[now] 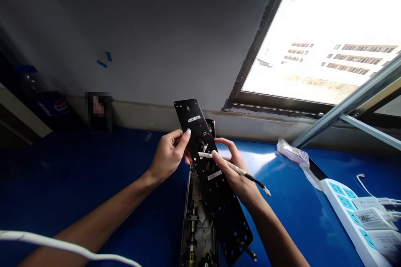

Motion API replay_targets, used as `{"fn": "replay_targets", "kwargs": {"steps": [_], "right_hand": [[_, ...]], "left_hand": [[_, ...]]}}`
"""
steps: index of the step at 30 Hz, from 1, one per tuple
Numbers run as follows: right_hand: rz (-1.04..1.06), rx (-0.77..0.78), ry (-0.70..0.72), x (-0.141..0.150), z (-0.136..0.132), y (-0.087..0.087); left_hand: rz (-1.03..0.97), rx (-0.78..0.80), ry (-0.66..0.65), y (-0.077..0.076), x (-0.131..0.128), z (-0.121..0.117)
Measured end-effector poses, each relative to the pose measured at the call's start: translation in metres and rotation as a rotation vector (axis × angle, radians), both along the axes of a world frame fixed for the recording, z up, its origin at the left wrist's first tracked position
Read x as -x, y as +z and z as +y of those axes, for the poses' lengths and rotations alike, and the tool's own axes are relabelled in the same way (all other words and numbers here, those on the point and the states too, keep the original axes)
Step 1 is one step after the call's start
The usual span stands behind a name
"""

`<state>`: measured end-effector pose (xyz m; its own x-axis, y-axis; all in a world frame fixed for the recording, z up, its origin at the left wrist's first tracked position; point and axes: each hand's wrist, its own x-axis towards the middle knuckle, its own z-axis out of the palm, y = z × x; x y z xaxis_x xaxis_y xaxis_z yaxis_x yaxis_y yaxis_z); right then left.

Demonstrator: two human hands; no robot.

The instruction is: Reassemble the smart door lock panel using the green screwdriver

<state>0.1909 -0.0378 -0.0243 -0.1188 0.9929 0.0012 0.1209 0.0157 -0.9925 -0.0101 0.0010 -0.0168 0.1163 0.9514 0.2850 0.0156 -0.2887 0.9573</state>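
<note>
The left hand point(169, 154) pinches the perforated black plate point(196, 127) at centre, seemingly steadying its tilt over the open mechanism housing point(196, 187) at six o'clock; the right hand point(236, 175) grips opposite, its thumb against the sleeved cable point(235, 168), likely controlling it. Blue tabletop point(300, 200); power strip point(341, 208) at four, window point(313, 21) at one.

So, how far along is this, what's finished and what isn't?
Looks done: brass parts sit inside the case, and a label is on the plate.
In hand: the left hand grips the plate's edge; the right hand holds the cable against it.
Apparently left: the plate lies askew, the case is partly uncovered, and one cable end is loose.
</note>
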Motion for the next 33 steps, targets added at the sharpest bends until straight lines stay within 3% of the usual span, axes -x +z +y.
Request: {"fn": "replay_targets", "kwargs": {"steps": [3,5,9,13,20,27,33], "right_hand": [[-0.202,-0.242,-0.090,-0.010,0.008,0.007],[-0.189,-0.334,-0.122,-0.020,0.014,0.014],[0.080,-0.324,-0.084,-0.038,0.023,0.024],[0.297,-0.254,-0.076,-0.043,0.023,0.017],[0.283,-0.132,0.031,-0.024,0.022,-0.004],[0.380,-0.225,0.045,-0.008,0.025,-0.011],[0.303,-0.348,0.076,-0.012,0.022,-0.009]], "left_hand": [[0.059,0.012,-0.012,0.001,0.003,0.000],[0.080,0.022,-0.030,-0.001,0.005,0.003],[0.084,0.064,-0.117,-0.007,0.009,0.013],[0.111,0.111,-0.187,-0.011,0.009,0.021],[0.196,0.166,-0.259,-0.015,0.003,0.031],[0.233,0.174,-0.263,-0.016,0.004,0.039],[0.292,0.159,-0.181,-0.015,0.002,0.033]]}}
